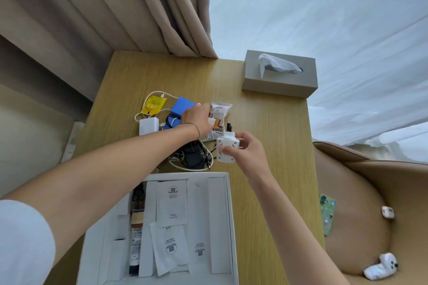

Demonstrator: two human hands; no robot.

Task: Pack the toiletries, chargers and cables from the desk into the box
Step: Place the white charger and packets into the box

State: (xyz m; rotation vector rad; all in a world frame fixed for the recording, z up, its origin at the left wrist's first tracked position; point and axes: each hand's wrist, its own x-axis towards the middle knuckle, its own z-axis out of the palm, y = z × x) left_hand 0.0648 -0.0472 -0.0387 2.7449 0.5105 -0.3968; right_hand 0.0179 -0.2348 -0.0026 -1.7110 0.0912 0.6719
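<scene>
Wood desk (266, 122) w/ beige curtain (115, 7) behind, tan chair (370, 192) rt.

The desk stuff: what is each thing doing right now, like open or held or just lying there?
White box: open, sachets and a tube inside.
White adapter: held in the right hand, above the desk.
Left hand: reaching into the pile, on the packets.
Blue pack: lying on the desk.
White charger: lying flat.
Black charger: lying among cables.
Tissue box: tissue sticking out.

Box (228, 215): white, open, at the desk's near edge, holding sachets and a dark tube.
Pile (185, 132): blue packs, white charger, black adapter, tangled cables behind the box.
Adapter (227, 149): white, held up.
</scene>
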